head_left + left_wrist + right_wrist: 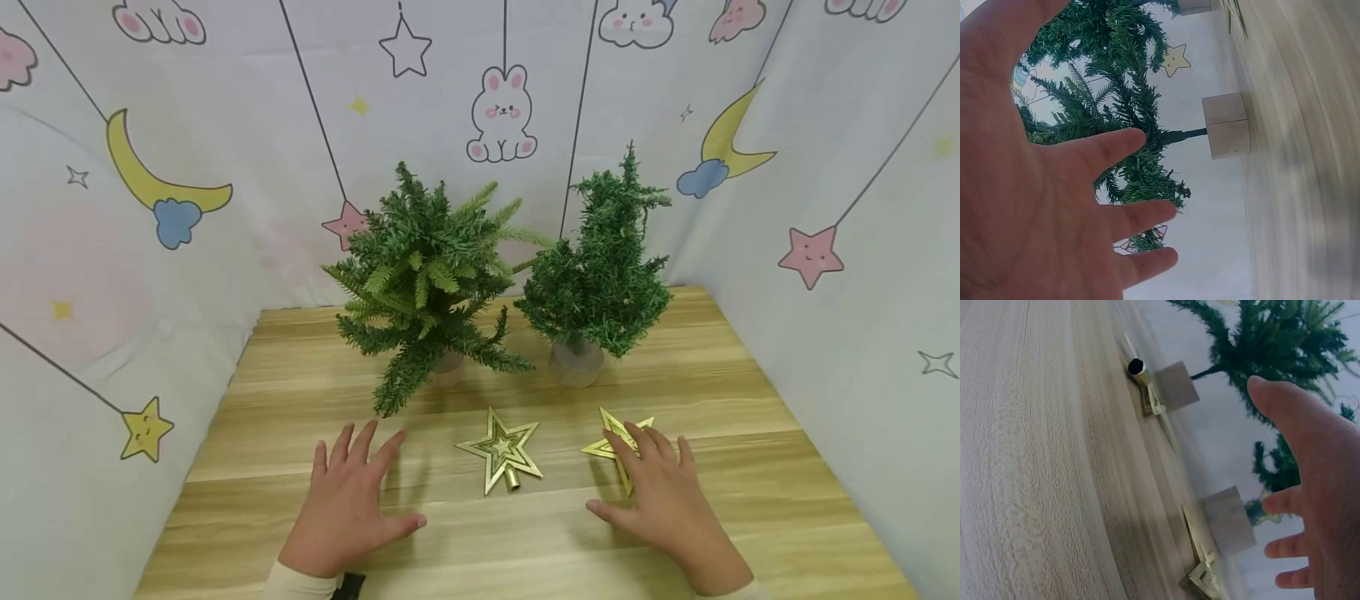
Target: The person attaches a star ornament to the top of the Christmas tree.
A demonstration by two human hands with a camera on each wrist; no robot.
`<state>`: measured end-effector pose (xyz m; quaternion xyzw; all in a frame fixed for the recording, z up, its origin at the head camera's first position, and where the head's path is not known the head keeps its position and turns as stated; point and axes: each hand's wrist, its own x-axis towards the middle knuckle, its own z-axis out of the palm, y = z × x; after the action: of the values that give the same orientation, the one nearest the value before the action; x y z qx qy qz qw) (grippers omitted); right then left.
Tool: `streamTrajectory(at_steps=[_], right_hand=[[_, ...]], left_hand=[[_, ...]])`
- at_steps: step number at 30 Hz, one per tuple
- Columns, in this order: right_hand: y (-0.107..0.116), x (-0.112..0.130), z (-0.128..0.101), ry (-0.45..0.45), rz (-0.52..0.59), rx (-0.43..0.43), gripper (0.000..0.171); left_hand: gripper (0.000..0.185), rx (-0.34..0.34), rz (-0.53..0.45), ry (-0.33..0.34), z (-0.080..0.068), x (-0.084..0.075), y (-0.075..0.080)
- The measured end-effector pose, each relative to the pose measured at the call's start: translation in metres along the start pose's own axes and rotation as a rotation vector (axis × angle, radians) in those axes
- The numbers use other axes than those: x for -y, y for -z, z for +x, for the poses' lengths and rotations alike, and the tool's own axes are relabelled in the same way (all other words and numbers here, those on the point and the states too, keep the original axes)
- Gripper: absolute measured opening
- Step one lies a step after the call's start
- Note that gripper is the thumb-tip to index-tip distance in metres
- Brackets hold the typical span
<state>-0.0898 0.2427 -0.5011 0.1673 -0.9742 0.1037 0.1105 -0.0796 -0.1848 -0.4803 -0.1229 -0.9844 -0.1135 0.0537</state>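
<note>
My left hand (pixel 345 500) hovers over the table with fingers spread and nothing in its grasp. In front of it stands a bushy artificial Christmas tree (pixel 427 275) on a pale wooden base (pixel 1227 126). A gold star tree topper (pixel 501 448) lies flat between the hands, its socket toward me. My right hand (pixel 660 492), fingers also apart, is above a second gold star topper (pixel 600 448) and partly covers it in the head view. Behind that star is a slimmer Christmas tree (pixel 600 267) on its own base (pixel 576 365).
The wood-grain table (pixel 510 550) is bounded at the back and sides by a white curtain (pixel 285 150) printed with moons, stars and bunnies. Branches of the two trees come close together in the middle. A dark strap (pixel 349 586) shows at the left wrist.
</note>
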Motion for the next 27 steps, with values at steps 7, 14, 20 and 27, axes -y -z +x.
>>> streamTrajectory(at_steps=[7, 14, 20, 27], right_hand=[[-0.004, -0.010, 0.004, -0.056, 0.013, -0.073, 0.068], [-0.014, -0.027, 0.006, -0.164, 0.046, -0.092, 0.060], [-0.015, -0.038, 0.005, -0.316, 0.048, 0.010, 0.077], [-0.025, -0.045, 0.001, -0.391, 0.054, 0.070, 0.083]], left_hand=[[0.082, -0.214, -0.165, -0.130, 0.013, 0.007, -0.003], [0.037, -0.591, -0.396, -0.193, 0.046, 0.014, 0.020], [0.033, -0.906, -0.488, -0.232, 0.083, 0.014, 0.064], [0.050, -1.064, -0.553, -0.195, 0.123, 0.011, 0.113]])
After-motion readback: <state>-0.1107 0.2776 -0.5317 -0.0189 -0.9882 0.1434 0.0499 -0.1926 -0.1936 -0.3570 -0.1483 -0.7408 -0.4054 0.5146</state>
